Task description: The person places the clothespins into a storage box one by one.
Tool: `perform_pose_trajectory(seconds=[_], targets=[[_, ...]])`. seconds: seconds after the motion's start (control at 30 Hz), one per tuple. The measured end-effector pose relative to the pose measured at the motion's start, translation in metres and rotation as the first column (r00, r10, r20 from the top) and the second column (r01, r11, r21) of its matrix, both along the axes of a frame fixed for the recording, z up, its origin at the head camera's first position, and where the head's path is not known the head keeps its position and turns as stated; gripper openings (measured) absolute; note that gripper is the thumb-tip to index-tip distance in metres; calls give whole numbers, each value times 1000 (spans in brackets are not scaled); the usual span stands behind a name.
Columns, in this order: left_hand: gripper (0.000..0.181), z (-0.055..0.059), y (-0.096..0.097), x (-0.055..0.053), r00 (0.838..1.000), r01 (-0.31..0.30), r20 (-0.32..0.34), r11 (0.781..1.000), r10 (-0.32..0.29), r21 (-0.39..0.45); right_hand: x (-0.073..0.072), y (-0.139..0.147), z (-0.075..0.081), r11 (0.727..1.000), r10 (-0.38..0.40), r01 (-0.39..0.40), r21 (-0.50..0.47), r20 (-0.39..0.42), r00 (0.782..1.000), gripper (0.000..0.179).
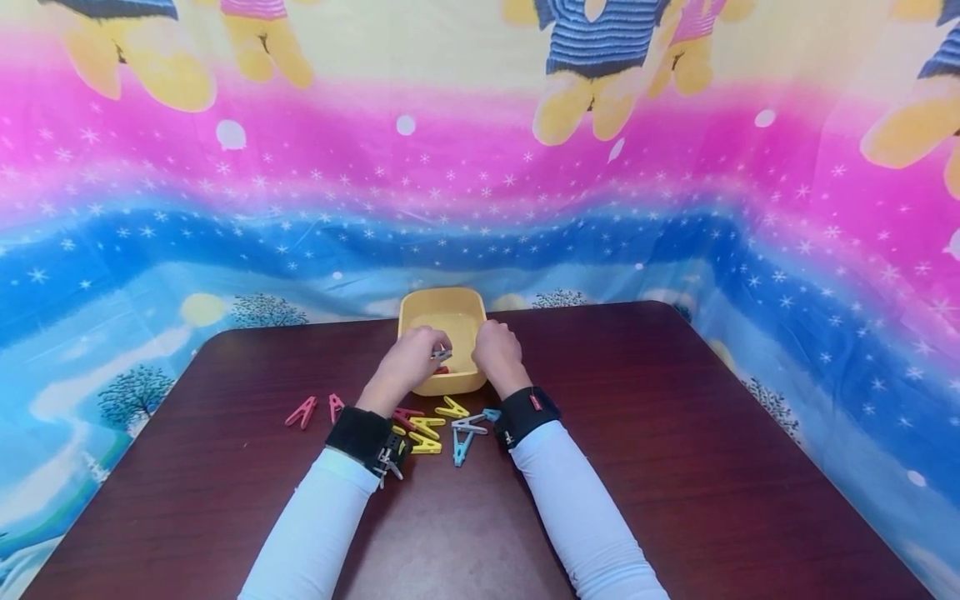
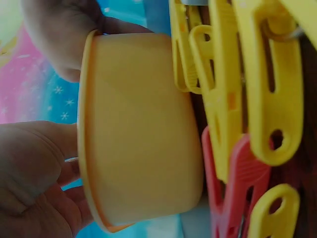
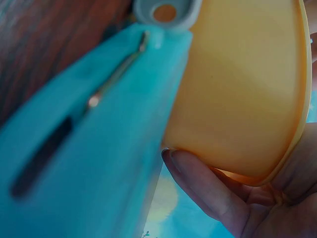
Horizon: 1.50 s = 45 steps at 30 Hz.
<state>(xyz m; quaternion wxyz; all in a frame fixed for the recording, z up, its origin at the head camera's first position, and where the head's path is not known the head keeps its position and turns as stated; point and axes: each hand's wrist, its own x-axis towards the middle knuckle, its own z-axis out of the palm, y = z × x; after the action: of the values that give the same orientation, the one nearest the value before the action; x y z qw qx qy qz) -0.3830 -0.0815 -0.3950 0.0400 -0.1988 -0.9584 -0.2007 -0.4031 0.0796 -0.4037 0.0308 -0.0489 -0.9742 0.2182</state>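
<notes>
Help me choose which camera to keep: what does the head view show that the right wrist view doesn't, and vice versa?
Only the head view: the inside of the yellow container, the left hand with a grey clothespin, and red and yellow clothespins on the table.

Only the right wrist view: the metal spring of a blue clothespin up close, and a digit of the right hand against the container's outer wall.

Both: container, right hand, table, a blue clothespin.

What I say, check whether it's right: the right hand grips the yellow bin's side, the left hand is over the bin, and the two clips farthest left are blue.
The colour is wrong: the two clips farthest left are pinkish red, as the head view shows. The right hand grips the side of the yellow bin and the left hand is over the bin.
</notes>
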Motion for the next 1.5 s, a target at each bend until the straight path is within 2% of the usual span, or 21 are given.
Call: perform_pose_trajectory(seconds=[0.33,0.77,1.17,1.33,1.5], targets=[[25,-4,1,-2,999,-8,34,1000,8,-7,2,-2,3,999,-16,16,-39,8,1000,34],[27,1,0,0,997,4,82,1000,-4,1,2,1,3,1000,-18,18,-16,16,1000,34],[26,-5,1,-4,999,19,48,1000,-19,8,1,1,0,1000,-10,11,-12,16,1000,34],[24,-8,1,-7,999,36,4,999,-36,18,0,1,0,1000,-8,8,8,0,1000,31],[20,-10,4,-11,999,24,-28,1000,-23,14,1,-1,2,1000,-3,3,5,0,1000,31]])
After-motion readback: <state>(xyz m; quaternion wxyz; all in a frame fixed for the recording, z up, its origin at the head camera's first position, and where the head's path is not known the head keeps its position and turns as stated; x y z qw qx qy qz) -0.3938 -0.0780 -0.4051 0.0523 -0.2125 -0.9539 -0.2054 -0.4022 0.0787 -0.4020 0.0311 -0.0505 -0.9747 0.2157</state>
